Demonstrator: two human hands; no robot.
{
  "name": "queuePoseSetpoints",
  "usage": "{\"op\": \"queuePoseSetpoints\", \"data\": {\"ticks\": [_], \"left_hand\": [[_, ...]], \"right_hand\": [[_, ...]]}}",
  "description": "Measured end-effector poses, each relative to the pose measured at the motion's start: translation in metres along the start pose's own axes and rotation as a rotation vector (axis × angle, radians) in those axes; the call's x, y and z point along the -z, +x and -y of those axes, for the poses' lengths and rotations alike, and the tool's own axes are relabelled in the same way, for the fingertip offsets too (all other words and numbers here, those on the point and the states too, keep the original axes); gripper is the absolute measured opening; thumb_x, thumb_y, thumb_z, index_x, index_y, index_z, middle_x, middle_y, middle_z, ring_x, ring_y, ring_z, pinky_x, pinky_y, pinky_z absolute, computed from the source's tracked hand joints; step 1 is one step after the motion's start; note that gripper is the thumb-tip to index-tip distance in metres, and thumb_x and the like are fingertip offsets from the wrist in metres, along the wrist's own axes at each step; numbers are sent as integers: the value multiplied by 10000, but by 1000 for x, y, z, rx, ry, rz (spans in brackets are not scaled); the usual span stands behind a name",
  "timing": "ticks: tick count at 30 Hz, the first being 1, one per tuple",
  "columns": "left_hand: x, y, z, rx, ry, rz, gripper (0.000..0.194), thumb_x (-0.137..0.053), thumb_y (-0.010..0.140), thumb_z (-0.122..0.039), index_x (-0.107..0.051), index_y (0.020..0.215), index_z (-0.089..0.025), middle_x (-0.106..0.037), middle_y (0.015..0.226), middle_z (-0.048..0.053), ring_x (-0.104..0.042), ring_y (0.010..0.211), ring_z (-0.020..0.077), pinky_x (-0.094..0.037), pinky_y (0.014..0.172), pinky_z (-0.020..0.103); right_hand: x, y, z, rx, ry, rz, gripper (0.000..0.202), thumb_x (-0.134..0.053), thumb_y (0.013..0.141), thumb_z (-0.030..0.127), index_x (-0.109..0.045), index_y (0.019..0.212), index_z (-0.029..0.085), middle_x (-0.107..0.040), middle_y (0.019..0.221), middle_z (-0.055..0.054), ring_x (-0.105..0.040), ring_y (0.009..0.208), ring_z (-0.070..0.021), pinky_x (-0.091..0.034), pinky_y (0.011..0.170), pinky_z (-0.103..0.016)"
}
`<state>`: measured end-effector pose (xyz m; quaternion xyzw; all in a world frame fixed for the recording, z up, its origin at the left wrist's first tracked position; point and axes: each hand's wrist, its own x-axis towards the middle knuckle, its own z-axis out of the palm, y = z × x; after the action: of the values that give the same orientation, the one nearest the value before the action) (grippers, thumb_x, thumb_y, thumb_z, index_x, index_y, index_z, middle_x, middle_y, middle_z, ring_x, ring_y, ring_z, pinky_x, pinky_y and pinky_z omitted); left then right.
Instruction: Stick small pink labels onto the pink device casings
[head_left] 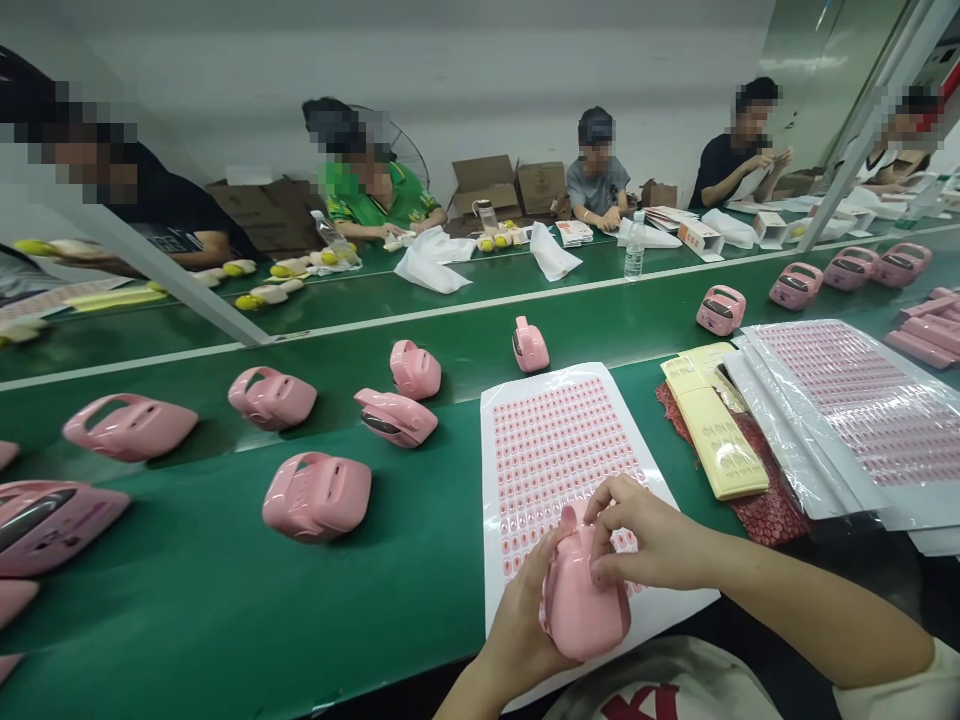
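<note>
My left hand (pixel 521 615) is wrapped round the side of a pink plastic case with a loop handle (pixel 585 605), held low in front of me. The bent fingers and thumb of my right hand (pixel 634 530) press on the same case near its handle; whether a small sticker is between them I cannot tell. Just beneath both hands lies a white sheet of small pink-and-red stickers (pixel 559 440), partly covered by them and the case. Left of the sheet, a similar pink case (pixel 316 497) rests on the green work surface (pixel 225 610).
More pink cases (pixel 131 427) stand along the green belt (pixel 465 330), left and far right. Plastic-covered sticker sheets (pixel 840 410) and a yellow label stack (pixel 716 430) lie to the right. Several people sit across the line, near a water bottle (pixel 634 248). A slanted metal post (pixel 172 260) rises at left.
</note>
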<state>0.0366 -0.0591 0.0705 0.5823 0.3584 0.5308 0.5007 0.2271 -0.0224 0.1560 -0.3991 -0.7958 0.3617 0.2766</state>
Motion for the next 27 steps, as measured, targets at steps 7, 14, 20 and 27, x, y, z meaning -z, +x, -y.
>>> {"op": "queuePoseSetpoints", "data": {"ticks": [7,14,20,27], "left_hand": [[9,-10,30,-136,153,56,1039,-789,372,-51,-415,1296,-343,-542,1271,85,-541,1080,365,-404,910,514],[12,-15,41,-1,-62,-64,991,-785,264,18,-559,1172,-309,-593,1184,127,-534,1057,436,-342,923,616],[7,-14,32,-28,-34,-21,1029,-785,293,11,-505,1224,-327,-578,1196,99,-546,1050,401,-387,910,573],[5,-11,25,-124,91,-19,1100,-796,336,-24,-392,1309,-340,-560,1231,86,-540,1063,374,-425,884,535]], "right_hand": [[-4,3,2,-20,-35,-5,142,-705,632,109,-629,593,222,-532,854,-14,-567,805,-162,-525,603,-276],[-10,2,1,40,16,-69,154,-668,665,104,-593,607,226,-547,875,-8,-567,857,-168,-526,651,-296],[-10,-1,0,104,-45,-81,119,-652,704,145,-602,628,221,-553,881,-19,-556,864,-165,-516,690,-308],[-23,-15,-6,336,-387,-263,211,-573,790,293,-586,984,211,-573,1036,-99,-538,932,-232,-476,790,-409]]}}
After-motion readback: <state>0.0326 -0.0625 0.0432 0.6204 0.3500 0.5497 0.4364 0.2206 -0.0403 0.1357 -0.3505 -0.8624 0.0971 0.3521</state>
